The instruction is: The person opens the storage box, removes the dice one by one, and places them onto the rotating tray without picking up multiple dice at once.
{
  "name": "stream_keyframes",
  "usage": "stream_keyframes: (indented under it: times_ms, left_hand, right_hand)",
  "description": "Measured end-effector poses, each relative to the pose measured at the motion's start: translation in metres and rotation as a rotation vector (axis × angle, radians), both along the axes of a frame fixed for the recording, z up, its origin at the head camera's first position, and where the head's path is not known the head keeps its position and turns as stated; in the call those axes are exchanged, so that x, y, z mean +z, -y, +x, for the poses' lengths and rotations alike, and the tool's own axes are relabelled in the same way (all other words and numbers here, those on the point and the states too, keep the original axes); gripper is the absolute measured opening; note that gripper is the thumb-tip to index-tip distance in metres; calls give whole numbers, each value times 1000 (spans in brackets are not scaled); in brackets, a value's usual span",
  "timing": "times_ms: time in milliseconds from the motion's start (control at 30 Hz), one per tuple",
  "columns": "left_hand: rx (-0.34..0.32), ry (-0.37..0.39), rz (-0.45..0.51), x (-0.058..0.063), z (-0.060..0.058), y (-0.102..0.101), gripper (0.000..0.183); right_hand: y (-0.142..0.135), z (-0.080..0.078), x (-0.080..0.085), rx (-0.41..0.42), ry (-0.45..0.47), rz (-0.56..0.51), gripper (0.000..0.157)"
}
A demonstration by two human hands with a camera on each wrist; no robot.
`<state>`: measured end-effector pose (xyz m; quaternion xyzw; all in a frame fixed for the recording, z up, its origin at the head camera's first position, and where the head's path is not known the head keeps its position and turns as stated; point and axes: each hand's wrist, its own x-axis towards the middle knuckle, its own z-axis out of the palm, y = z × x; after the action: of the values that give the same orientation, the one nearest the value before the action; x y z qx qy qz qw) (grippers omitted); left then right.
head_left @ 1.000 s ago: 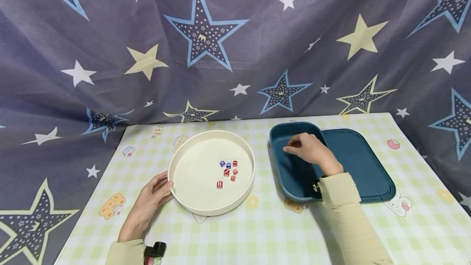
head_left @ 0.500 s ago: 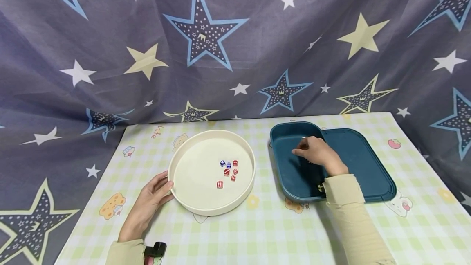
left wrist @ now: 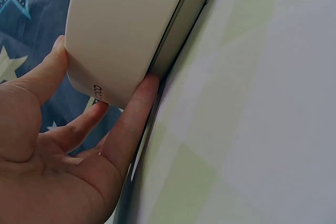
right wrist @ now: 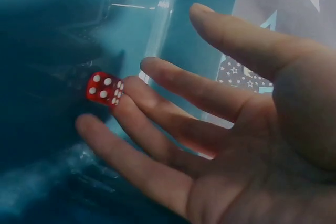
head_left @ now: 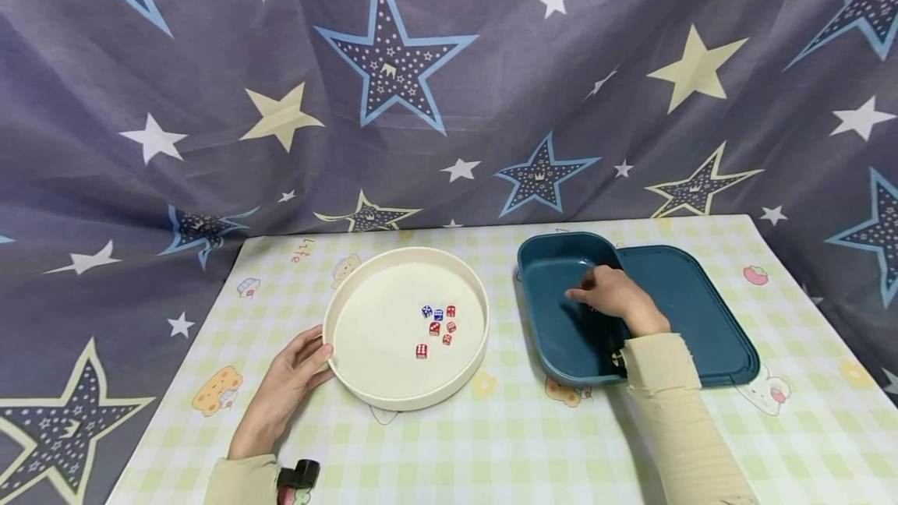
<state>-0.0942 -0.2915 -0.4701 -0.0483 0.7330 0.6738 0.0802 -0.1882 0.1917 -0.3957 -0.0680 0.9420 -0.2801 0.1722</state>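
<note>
At the left of the head view a round cream tray (head_left: 370, 400) holds several red dice (head_left: 434, 329) and two blue dice (head_left: 427, 311). My left hand (head_left: 281, 388) holds this tray by its left side; the left wrist view has the thumb at the rim and fingers against the wall and lower edge. My right hand (head_left: 620, 302) is inside a dark teal box (head_left: 554, 349). In the right wrist view its fingers are spread, thumb apart, and a red die (right wrist: 100, 87) lies at the tips of the middle fingers. Whether they touch it is hard to tell.
A flat teal lid or tray (head_left: 673, 302) adjoins the box on the right. The checked tablecloth (head_left: 484, 450) bears cartoon prints. Behind the table hangs a grey-purple curtain (head_left: 491, 115) with stars.
Inside the box my right hand has shifted slightly rightward and toward me. My left hand stays at the tray, and the dice in the tray keep their arrangement.
</note>
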Motion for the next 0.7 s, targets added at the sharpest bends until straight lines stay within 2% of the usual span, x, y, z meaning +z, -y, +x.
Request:
stream_keyframes:
  times_ms: [267,533,700]
  left_hand:
    - [-10,1,0,0,1,0,64]
    - [-13,7,-1,1,1,0,64]
    - [-3,13,-11,0,0,1,66]
  right_hand:
    - [-4,-2,-5,9,23,-15,29]
    - [-4,-4,-8,34,4,-11,23]
    - [-2,-4,-9,17,38,-26,18]
